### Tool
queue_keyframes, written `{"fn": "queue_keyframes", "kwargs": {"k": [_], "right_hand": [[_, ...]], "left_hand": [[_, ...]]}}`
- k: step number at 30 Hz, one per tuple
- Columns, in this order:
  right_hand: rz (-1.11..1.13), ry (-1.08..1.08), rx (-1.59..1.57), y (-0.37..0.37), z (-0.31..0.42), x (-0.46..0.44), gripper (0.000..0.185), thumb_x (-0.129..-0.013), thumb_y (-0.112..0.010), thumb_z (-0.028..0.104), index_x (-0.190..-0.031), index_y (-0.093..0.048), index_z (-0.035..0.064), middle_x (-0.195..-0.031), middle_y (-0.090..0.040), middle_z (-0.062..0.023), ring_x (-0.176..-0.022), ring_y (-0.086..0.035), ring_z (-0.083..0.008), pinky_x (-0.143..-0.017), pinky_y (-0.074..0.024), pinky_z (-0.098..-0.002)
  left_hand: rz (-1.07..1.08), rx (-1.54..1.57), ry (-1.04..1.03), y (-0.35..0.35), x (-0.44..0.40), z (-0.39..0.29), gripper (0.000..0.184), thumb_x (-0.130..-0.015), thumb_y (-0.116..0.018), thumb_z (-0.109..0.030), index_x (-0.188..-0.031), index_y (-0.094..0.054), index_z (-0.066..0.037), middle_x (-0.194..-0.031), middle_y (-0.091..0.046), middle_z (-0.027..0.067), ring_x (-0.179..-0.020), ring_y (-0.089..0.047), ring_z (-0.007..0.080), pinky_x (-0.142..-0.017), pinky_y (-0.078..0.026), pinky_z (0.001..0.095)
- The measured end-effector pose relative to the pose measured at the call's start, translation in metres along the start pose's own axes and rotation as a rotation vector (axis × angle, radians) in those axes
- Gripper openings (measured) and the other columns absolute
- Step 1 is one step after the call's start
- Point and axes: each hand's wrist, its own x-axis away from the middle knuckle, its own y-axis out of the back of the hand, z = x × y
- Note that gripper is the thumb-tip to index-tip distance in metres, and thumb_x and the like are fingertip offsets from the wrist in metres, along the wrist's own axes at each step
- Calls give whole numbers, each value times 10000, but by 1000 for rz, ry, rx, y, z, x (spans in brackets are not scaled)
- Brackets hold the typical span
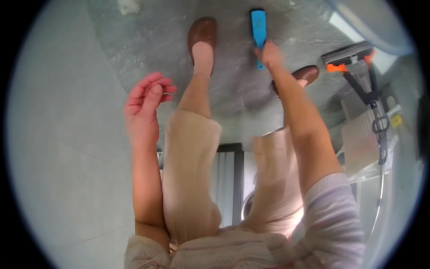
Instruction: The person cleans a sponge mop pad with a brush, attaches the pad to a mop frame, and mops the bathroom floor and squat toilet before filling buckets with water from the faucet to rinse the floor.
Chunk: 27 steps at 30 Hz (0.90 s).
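Right hand (271,56), 1 o'clock: gripping blue brush (259,28). Left hand (148,101), 10 o'clock: half open, fingers curled. Sponge mop (354,57) at 2.

Soft, fairly even indoor light, with a bright patch on the right trouser leg (284,215). Fisheye view, curved and black at the corners. The hands are slightly blurred; the right edge is hazy.

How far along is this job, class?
Done: the right hand already grips the blue tool; no finished result can be confirmed. In hand: only that tool, seen against the gray floor; the left hand is empty. Left, probably: the pale clump on the floor; the mop is unheld.
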Motion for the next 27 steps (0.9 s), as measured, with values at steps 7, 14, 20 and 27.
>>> {"fn": "queue_keyframes", "kwargs": {"k": [7,14,20,27], "right_hand": [[-94,141,-135,1,-24,20,302,-765,-549,211,-945,-464,-16,-788,-579,-243,-767,-557,-403,-660,-450,-460],[-34,331,-279,188,-69,221,177,-761,-518,167,-898,-540,56,-676,-551,-196,-637,-563,-362,-586,-448,-407],[-367,515,-388,344,-13,215,206,-813,-519,210,-878,-522,14,-605,-522,-101,-529,-526,-180,-526,-438,-298],[-145,48,-139,388,70,-34,172,-780,-463,144,-809,-568,11,-752,-576,-73,-594,-563,-158,-537,-460,-288]], "left_hand": [[-80,22,-113,-17,-6,-44,198,-831,-520,-86,-998,-548,18,-884,-598,102,-772,-582,173,-668,-452,265],[-308,-393,-919,-106,-49,-176,481,-768,-604,-182,-1166,-446,39,-1159,-487,159,-1050,-474,205,-893,-367,309],[-434,-598,-759,-162,-122,-197,587,-722,-575,-260,-1190,-375,31,-1094,-517,208,-1010,-502,330,-875,-379,364],[-414,-631,-730,-162,-130,-188,448,-731,-530,-211,-1091,-415,31,-922,-581,211,-866,-555,370,-777,-429,400]]}}
